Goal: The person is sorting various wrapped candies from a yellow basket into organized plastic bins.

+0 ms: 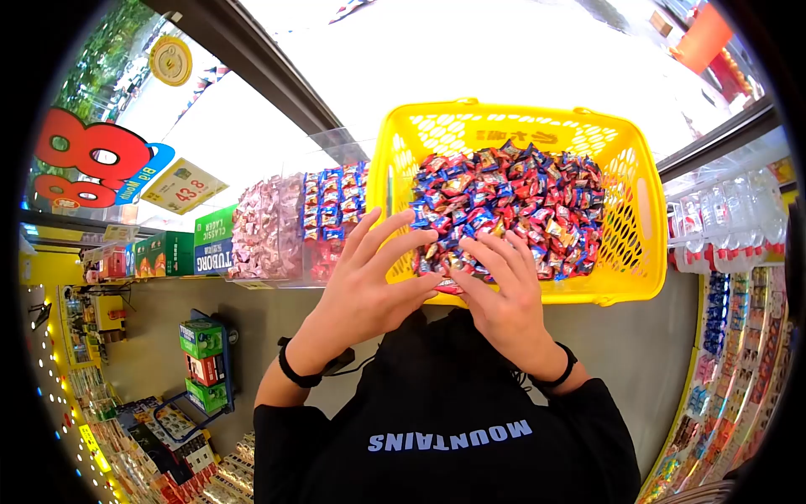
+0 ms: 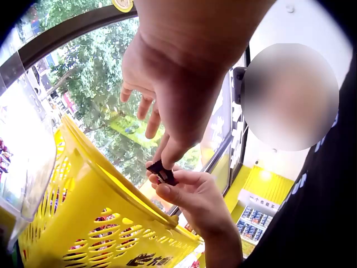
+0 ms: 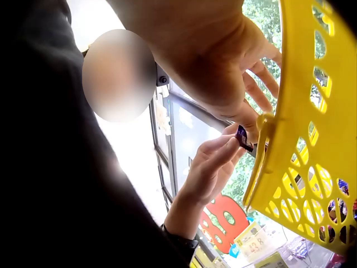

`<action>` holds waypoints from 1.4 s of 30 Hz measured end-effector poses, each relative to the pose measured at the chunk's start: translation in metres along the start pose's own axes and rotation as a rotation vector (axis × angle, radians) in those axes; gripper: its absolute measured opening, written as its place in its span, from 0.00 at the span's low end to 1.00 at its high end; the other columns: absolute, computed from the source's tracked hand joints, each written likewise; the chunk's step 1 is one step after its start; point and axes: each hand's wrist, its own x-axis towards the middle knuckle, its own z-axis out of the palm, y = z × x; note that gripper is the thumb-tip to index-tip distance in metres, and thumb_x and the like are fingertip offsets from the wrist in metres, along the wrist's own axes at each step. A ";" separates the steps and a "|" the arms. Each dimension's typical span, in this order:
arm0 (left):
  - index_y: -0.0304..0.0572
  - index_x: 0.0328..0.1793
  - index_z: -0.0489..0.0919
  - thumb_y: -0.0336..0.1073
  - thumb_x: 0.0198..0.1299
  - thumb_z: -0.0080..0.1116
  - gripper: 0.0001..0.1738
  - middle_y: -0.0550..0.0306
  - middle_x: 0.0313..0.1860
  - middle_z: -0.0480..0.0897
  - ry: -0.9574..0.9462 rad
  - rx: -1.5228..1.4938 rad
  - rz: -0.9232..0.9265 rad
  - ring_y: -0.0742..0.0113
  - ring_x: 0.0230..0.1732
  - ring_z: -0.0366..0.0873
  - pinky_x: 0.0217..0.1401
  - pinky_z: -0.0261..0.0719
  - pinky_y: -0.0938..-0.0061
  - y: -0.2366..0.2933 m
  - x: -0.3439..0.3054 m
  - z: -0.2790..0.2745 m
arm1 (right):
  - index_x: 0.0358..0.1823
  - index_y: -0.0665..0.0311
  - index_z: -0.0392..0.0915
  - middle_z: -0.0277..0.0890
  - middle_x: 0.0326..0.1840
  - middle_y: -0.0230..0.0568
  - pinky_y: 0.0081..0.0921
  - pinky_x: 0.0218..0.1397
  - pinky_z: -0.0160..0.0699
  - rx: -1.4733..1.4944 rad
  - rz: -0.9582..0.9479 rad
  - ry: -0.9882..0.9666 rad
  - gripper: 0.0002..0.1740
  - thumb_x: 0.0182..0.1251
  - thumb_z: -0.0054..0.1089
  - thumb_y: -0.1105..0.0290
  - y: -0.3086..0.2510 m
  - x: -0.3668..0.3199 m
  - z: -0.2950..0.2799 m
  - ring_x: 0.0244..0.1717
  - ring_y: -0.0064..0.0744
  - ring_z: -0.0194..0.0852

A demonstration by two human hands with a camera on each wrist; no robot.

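Both hands are at the near rim of a yellow plastic basket (image 1: 648, 210), which holds a heap of small wrapped candies (image 1: 504, 202) in red and blue. Between the thumbs and index fingers is one dark-wrapped candy (image 2: 163, 172), and each hand pinches an end of it. My left hand (image 1: 369, 269) has its other fingers spread loosely over the basket's left side. The right hand (image 1: 508, 294) reaches in from the other side, its outer fingers extended over the heap. In the right wrist view the same candy (image 3: 243, 138) shows purple-black beside the basket rim.
Clear bins of pink-wrapped candies (image 1: 267, 223) and blue-wrapped candies (image 1: 334, 202) adjoin the basket's left. Green beer cartons (image 1: 214, 239) stand farther left. Bottles (image 1: 726, 218) line the right side, above packed shelves (image 1: 730, 361). A trolley with boxes (image 1: 204, 361) stands on the floor at lower left.
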 end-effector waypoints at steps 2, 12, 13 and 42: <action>0.64 0.52 0.94 0.40 0.49 0.86 0.21 0.56 0.74 0.82 0.034 -0.090 -0.042 0.42 0.82 0.70 0.87 0.65 0.36 -0.015 -0.024 -0.005 | 0.50 0.60 0.90 0.83 0.68 0.42 0.59 0.79 0.73 -0.059 -0.030 0.004 0.14 0.62 0.70 0.75 -0.018 0.010 0.013 0.71 0.49 0.80; 0.52 0.50 0.93 0.40 0.51 0.85 0.19 0.53 0.73 0.82 0.115 -0.305 -0.088 0.41 0.83 0.69 0.87 0.64 0.39 -0.074 -0.085 -0.007 | 0.49 0.60 0.90 0.85 0.67 0.40 0.54 0.75 0.77 -0.238 -0.108 -0.002 0.14 0.62 0.70 0.70 -0.082 0.037 0.070 0.70 0.46 0.81; 0.52 0.49 0.93 0.40 0.51 0.85 0.19 0.53 0.72 0.82 0.104 -0.310 -0.084 0.41 0.83 0.69 0.87 0.64 0.39 -0.077 -0.087 -0.008 | 0.49 0.60 0.91 0.85 0.67 0.40 0.54 0.75 0.77 -0.260 -0.103 -0.004 0.14 0.62 0.70 0.70 -0.086 0.036 0.072 0.70 0.46 0.80; 0.59 0.52 0.90 0.51 0.58 0.79 0.19 0.50 0.79 0.77 -0.501 0.313 -0.404 0.41 0.89 0.59 0.93 0.47 0.35 -0.197 -0.072 0.061 | 0.48 0.63 0.85 0.81 0.70 0.49 0.52 0.80 0.73 -0.144 -0.101 -0.003 0.12 0.65 0.71 0.69 -0.041 0.031 0.064 0.73 0.49 0.78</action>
